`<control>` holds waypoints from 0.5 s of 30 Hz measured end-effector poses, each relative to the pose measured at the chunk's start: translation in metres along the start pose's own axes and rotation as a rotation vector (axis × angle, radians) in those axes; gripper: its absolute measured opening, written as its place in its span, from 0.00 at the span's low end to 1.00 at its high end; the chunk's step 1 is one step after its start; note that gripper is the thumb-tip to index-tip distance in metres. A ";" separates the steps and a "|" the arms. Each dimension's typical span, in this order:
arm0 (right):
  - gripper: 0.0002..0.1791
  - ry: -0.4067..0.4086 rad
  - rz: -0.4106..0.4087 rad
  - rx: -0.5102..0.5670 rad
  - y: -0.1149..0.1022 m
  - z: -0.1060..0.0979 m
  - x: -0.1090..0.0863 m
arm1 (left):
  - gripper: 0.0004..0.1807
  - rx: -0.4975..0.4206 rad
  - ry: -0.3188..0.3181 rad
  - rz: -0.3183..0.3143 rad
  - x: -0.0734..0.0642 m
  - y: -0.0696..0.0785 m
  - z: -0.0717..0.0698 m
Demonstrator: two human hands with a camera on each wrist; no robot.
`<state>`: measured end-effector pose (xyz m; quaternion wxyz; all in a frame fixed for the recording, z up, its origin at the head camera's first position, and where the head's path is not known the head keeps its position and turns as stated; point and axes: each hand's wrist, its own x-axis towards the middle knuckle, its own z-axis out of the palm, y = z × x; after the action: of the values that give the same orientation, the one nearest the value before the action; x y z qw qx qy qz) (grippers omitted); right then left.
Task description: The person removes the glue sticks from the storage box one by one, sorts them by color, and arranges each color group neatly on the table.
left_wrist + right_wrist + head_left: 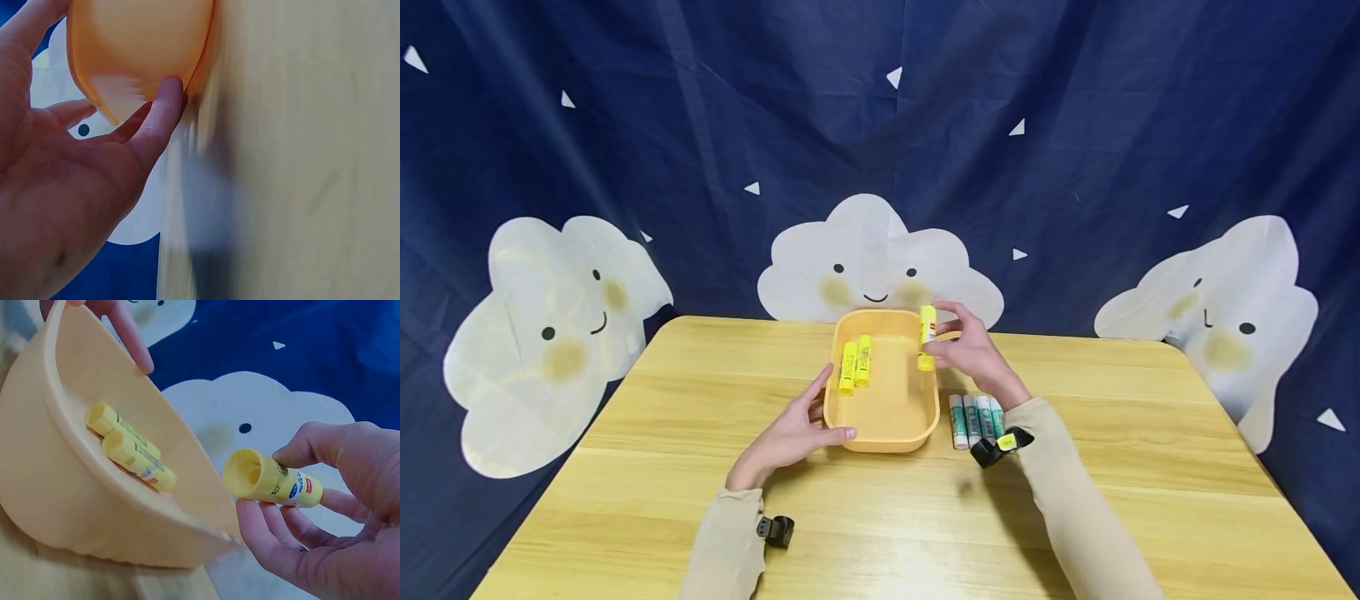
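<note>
The right hand [970,346] is gripping one yellow glue stick [927,333], its thumb pressing on one side and its fingers supporting the other. In the head view this stick is standing nearly upright over the right rim of a pale orange tray [887,445]; in the right wrist view its hollow end is facing the camera, and the tube is hanging apart from the other sticks. The left hand [790,433] is holding the near left corner of the tray, the thumb lying over the near rim and the fingers spreading along the left wall. Inside the tray, two more yellow sticks [847,368] are lying side by side near the left wall, pointing roughly along its length. The tray is resting on a wood-grained tabletop [625,467]. Just to its right, four white-and-teal sticks [972,421] are lying in a close row, the outermost being partly hidden by the right wrist. Both wrists are carrying black devices [777,531] beside cream sleeves [722,542]. Behind the tabletop, a dark blue cloth [1075,75] is hanging, showing white clouds [880,237] and small white triangles [895,77].
</note>
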<state>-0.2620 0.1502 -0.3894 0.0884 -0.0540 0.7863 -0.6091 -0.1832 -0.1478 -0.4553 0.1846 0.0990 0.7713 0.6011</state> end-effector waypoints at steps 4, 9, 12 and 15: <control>0.41 0.011 0.005 -0.008 0.002 -0.009 -0.001 | 0.64 0.009 0.002 -0.004 -0.001 0.000 0.000; 0.42 0.029 0.018 -0.042 0.006 -0.020 -0.002 | 0.64 0.012 -0.001 0.001 -0.001 -0.001 0.000; 0.42 0.035 0.025 -0.052 0.011 -0.026 -0.001 | 0.64 0.012 -0.003 0.005 -0.001 0.000 0.000; 0.42 0.030 0.032 -0.052 0.017 -0.031 -0.001 | 0.64 0.017 -0.004 0.006 -0.001 0.001 0.000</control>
<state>-0.2671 0.1838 -0.3989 0.0849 -0.0348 0.8037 -0.5880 -0.1822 -0.1483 -0.4536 0.1836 0.1042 0.7756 0.5949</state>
